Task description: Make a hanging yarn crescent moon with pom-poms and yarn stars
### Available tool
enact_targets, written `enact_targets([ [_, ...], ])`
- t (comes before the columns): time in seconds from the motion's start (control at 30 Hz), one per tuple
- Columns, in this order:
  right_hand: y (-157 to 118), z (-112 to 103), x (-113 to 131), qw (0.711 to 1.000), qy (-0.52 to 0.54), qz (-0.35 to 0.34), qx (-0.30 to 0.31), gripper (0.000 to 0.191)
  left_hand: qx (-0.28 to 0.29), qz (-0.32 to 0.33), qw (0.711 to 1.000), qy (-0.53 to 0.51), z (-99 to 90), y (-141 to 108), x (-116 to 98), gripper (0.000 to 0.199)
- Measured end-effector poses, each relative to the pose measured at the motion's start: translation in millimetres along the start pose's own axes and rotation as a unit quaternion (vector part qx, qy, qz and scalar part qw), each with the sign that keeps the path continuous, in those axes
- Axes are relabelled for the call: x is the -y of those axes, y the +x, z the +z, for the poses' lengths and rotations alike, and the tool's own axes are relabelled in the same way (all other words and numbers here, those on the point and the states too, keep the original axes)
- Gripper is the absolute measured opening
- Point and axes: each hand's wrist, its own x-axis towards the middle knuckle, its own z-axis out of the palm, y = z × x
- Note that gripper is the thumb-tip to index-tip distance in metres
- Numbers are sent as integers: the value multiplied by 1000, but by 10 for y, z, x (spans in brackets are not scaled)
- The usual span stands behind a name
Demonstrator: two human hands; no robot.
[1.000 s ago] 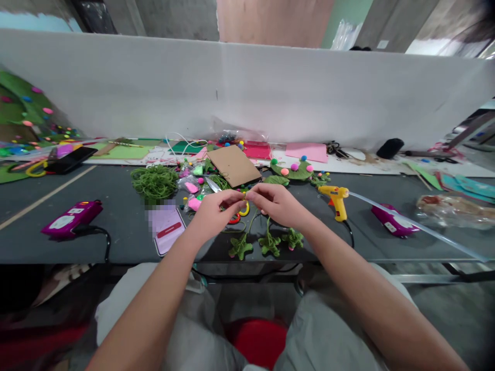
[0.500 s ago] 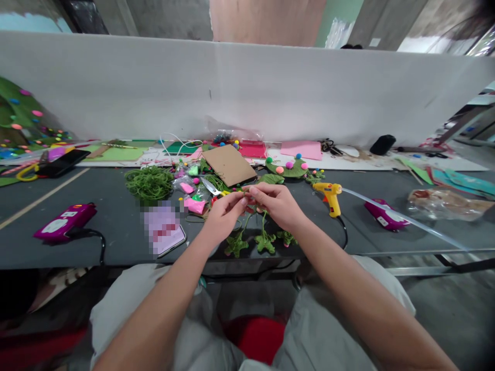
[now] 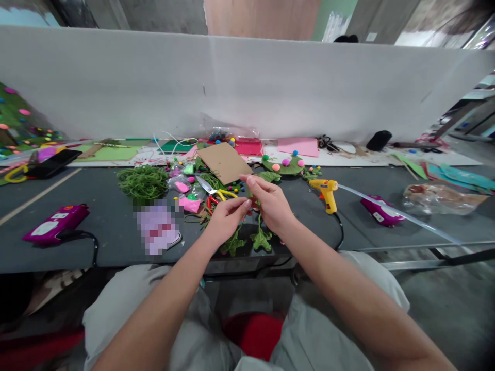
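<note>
My left hand [image 3: 229,219] and my right hand [image 3: 274,203] meet above the front of the table, fingers pinched. Between them is a green leafy craft stem, partly hidden by the fingers. Below my hands hang green leaf-like pieces, one on the left [image 3: 233,244] and a star-shaped leaf [image 3: 261,240] on a thin stalk. Just beyond my left hand lie scissors [image 3: 218,191] with yellow handles and a red-handled tool [image 3: 211,202]. A brown cardboard square [image 3: 225,163] lies behind my fingers.
A yellow glue gun [image 3: 327,193] stands right of my hands, its clear stick jutting right. Purple devices lie left [image 3: 58,224] and right [image 3: 382,210]. A green string bundle [image 3: 143,181], a phone [image 3: 158,229] and small bags of pompoms lie left. A white board [image 3: 247,82] closes the back.
My hands have drawn slightly apart, the right fingertips rising and the left hand lowering a little. The scissors' yellow handles now show more. The whole view has shifted slightly.
</note>
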Motion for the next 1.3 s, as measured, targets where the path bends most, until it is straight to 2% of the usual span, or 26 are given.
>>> enact_targets([
  [0.1,11,18,-21,1000,16,20,-2,42,-22,-3,1000,-11,24,17,32,37],
  [0.37,43,54,-27,998,57,15,6,32,-50,12,997,-57,16,45,57,28],
  [0.57,34,61,-21,997,74,17,27,31,-39,17,998,-49,23,31,0,25],
  [0.93,24,34,57,997,75,24,15,30,-26,26,998,-44,-16,61,-25,26],
  [1.3,41,41,-34,997,63,-1,39,29,-18,23,998,-63,-47,66,32,29],
])
